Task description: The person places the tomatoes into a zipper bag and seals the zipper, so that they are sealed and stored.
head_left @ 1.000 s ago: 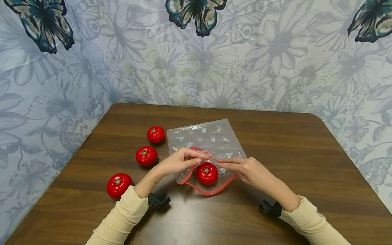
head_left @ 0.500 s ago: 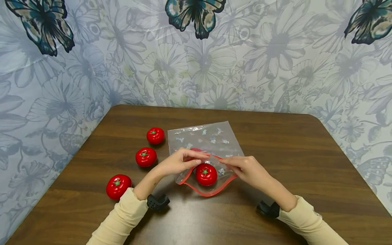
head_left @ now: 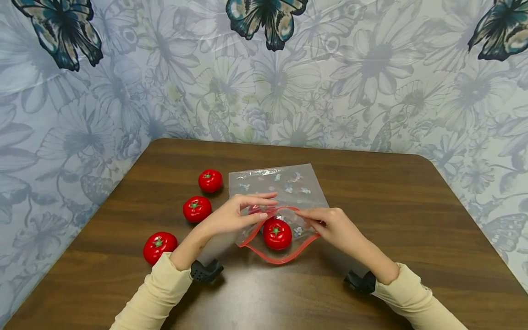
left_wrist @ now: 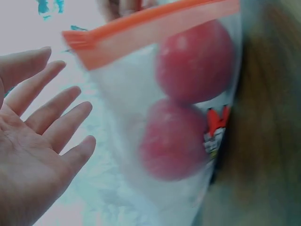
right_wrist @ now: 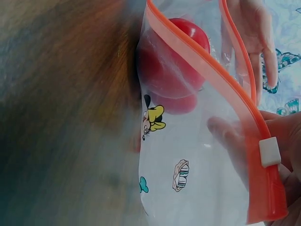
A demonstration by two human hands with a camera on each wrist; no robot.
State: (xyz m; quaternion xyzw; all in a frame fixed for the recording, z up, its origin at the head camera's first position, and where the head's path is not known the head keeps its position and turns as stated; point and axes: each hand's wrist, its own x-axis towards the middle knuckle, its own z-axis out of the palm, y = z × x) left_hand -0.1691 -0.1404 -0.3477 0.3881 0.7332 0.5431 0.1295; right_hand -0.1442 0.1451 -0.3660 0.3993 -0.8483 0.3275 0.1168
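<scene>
A clear slider zip bag (head_left: 284, 181) with a red-edged mouth lies on the table, its mouth spread toward me. Inside, one red tomato (head_left: 277, 234) sits near the opening; a second tomato (left_wrist: 174, 141) lies deeper, partly hidden by my left hand in the head view. My left hand (head_left: 231, 215) hovers over the bag's left side, its fingers straight and spread, holding nothing. In the left wrist view those fingers are apart from the bag. My right hand (head_left: 336, 225) pinches the upper right rim, close to the white slider (right_wrist: 269, 151).
Three more tomatoes lie left of the bag: one at the back (head_left: 210, 180), one in the middle (head_left: 197, 209) and one (head_left: 160, 248) beside my left sleeve. The brown wooden table (head_left: 392, 197) ends at a wall hung with flowered cloth (head_left: 288, 91).
My left hand has let go of the bag's rim, spread its fingers and shifted left. My right hand has bent its fingers into a pinch on the rim. The mouth stays spread.
</scene>
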